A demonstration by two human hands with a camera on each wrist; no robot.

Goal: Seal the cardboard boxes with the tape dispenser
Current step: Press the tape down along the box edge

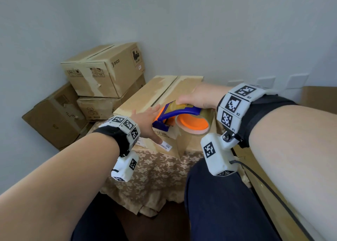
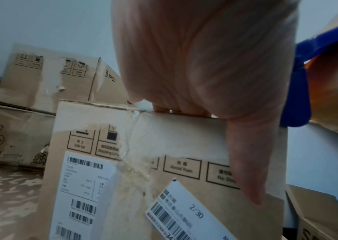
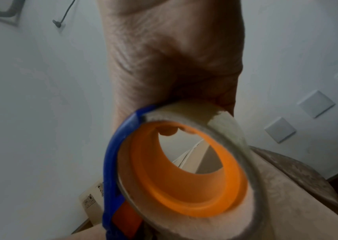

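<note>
A brown cardboard box (image 1: 156,93) lies on the table, its two top flaps folded down to a middle seam. My left hand (image 1: 145,120) rests flat on the box's near top edge. In the left wrist view the left hand (image 2: 205,65) has its fingers over the box (image 2: 164,138) rim and its thumb pointing down the labelled front face. My right hand (image 1: 197,98) grips a tape dispenser (image 1: 182,120) with a blue frame and an orange core. It is held at the near end of the box top, beside the left hand. The right wrist view looks through the roll of the tape dispenser (image 3: 215,194) below the right hand (image 3: 174,56).
Two stacked cardboard boxes (image 1: 104,69) stand at the back left against the wall, with a tilted box (image 1: 54,116) leaning beside them. A floral tablecloth (image 1: 160,177) covers the table. More cardboard (image 1: 319,98) stands at the right. My knee (image 1: 218,204) is below the table edge.
</note>
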